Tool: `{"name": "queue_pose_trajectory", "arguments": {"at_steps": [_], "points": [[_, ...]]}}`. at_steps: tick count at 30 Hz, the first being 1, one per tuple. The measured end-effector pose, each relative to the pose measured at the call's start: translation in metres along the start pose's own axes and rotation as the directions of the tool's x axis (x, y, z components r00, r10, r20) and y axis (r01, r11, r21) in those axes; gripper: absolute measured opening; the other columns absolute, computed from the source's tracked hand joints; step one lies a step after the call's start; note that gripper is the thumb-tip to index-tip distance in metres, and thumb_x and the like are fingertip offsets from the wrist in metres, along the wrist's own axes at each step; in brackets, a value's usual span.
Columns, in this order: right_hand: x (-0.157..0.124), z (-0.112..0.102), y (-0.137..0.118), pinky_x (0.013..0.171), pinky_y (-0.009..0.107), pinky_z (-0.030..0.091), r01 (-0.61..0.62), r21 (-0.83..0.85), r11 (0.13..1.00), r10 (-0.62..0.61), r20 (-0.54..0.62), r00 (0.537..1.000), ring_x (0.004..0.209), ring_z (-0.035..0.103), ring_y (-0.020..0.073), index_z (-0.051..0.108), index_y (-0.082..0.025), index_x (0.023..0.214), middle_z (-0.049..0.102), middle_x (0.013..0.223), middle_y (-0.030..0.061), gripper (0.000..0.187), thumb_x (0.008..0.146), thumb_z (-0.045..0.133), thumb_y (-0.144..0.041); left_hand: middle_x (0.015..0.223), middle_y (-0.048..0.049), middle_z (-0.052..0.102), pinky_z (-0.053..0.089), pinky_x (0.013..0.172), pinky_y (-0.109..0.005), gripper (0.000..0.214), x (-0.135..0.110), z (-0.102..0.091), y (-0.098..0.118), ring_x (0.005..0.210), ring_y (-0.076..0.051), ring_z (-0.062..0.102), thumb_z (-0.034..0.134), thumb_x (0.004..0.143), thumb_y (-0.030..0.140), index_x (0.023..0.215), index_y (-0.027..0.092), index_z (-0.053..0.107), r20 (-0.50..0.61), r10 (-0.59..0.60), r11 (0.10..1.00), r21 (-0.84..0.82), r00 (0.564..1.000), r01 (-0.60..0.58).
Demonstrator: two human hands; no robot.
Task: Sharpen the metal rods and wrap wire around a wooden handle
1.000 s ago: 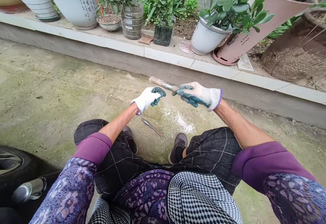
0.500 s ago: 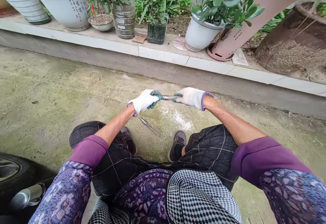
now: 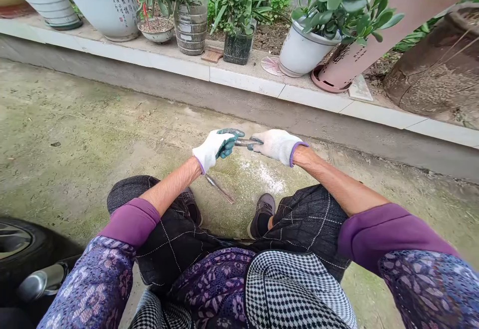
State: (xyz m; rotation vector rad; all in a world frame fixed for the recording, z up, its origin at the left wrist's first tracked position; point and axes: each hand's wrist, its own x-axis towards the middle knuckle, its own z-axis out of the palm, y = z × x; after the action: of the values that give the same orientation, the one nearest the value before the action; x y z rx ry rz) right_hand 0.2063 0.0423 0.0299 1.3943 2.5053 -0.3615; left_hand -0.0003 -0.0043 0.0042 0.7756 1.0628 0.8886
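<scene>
Gripping metal rod [image 3: 245,142] | left hand [image 3: 215,149], right hand [image 3: 277,146] closed on it | mossy concrete ground [image 3: 93,119] | potted plants [image 3: 346,15]

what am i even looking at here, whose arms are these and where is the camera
No machine here: a person wears a camera on their head, pointing forward and down, so you see roughly what they see. All three pictures come from that one camera. The white-gloved left hand and white-gloved right hand, with green-coated fingers, both grasp a short grey metal rod. Below them, a thin metal rod lies on the mossy concrete ground, near a patch of white powder. Ahead, green potted plants stand on a low white-edged concrete ledge.
</scene>
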Motion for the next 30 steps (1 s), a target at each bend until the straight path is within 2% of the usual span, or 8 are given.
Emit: {"name": "queue_pose_trajectory", "arguments": {"at_steps": [8,10,13,17,20,23,26,30], "points": [[0.005,-0.011,0.020,0.060,0.030,0.039,-0.047,0.255,0.966,0.086,-0.140,0.986,0.065,0.057,0.0170,0.075,-0.021,0.105,0.069,0.078,0.0043,0.032,0.092,0.056,-0.044,0.049,0.0074,0.048,0.028,0.039,-0.020,0.019,-0.004,0.000,-0.011,0.039,-0.006,0.043,0.059,0.085,0.013,0.098,0.013,0.072,-0.029,0.083,0.976,0.203,0.996,-0.075],[0.000,-0.013,0.022,0.052,0.028,0.038,-0.065,0.498,0.865,0.138,-0.111,0.984,0.053,0.048,0.0128,0.073,-0.018,0.102,0.059,0.067,0.0009,0.033,0.092,0.059,-0.046,0.052,0.0057,0.053,0.030,0.040,-0.020,0.016,0.000,0.000,-0.013,0.041,-0.007,0.048,0.059,0.085,0.013,0.095,0.014,0.071,-0.020,0.090,0.964,0.251,0.996,-0.082],[-0.010,-0.018,0.023,0.038,0.025,0.035,-0.078,0.797,0.599,0.137,-0.006,0.991,0.043,0.037,0.0083,0.071,-0.014,0.109,0.048,0.059,-0.0043,0.043,0.089,0.065,-0.052,0.054,0.0047,0.057,0.033,0.040,-0.019,0.014,0.005,-0.001,-0.013,0.042,-0.008,0.052,0.057,0.085,0.011,0.091,0.015,0.069,-0.012,0.091,0.948,0.307,0.996,-0.083],[-0.023,-0.022,0.023,0.032,0.022,0.033,0.003,0.884,0.468,-0.137,0.069,0.988,0.040,0.037,0.0070,0.073,-0.012,0.114,0.047,0.055,-0.0060,0.060,0.080,0.073,-0.061,0.054,0.0042,0.057,0.037,0.041,-0.019,0.014,0.011,-0.005,-0.010,0.044,-0.009,0.053,0.055,0.085,0.011,0.085,0.016,0.068,0.016,0.111,0.910,0.401,0.994,-0.108],[-0.028,-0.019,0.023,0.032,0.022,0.034,-0.063,0.826,0.560,-0.293,0.269,0.917,0.040,0.039,0.0075,0.075,-0.013,0.110,0.049,0.056,-0.0054,0.060,0.076,0.076,-0.062,0.055,0.0036,0.058,0.038,0.043,-0.018,0.014,0.014,-0.008,-0.004,0.046,-0.008,0.051,0.057,0.081,0.008,0.076,0.014,0.068,0.066,0.128,0.860,0.490,0.990,-0.144],[-0.029,-0.012,0.021,0.035,0.022,0.034,-0.108,0.691,0.715,-0.240,0.388,0.890,0.043,0.041,0.0082,0.076,-0.018,0.101,0.051,0.058,-0.0038,0.046,0.079,0.074,-0.058,0.054,0.0041,0.057,0.037,0.045,-0.017,0.011,0.011,-0.009,0.001,0.045,-0.006,0.047,0.062,0.078,0.008,0.071,0.013,0.069,0.071,0.133,0.796,0.586,0.989,-0.149],[-0.026,-0.005,0.019,0.040,0.026,0.034,-0.098,0.428,0.898,-0.039,0.300,0.953,0.045,0.043,0.0108,0.077,-0.020,0.092,0.056,0.056,-0.0005,0.037,0.082,0.072,-0.055,0.050,0.0051,0.052,0.033,0.042,-0.019,0.012,0.007,-0.006,0.002,0.041,-0.006,0.043,0.060,0.077,0.007,0.070,0.014,0.067,0.056,0.111,0.777,0.617,0.992,-0.122],[-0.016,-0.002,0.019,0.055,0.030,0.040,-0.089,0.225,0.970,0.064,0.119,0.991,0.060,0.056,0.0166,0.079,-0.020,0.095,0.069,0.068,0.0041,0.030,0.083,0.070,-0.047,0.050,0.0054,0.050,0.032,0.040,-0.021,0.014,0.006,0.001,-0.004,0.040,-0.007,0.043,0.056,0.080,0.007,0.071,0.016,0.063,0.043,0.087,0.804,0.586,0.995,-0.096]]}}
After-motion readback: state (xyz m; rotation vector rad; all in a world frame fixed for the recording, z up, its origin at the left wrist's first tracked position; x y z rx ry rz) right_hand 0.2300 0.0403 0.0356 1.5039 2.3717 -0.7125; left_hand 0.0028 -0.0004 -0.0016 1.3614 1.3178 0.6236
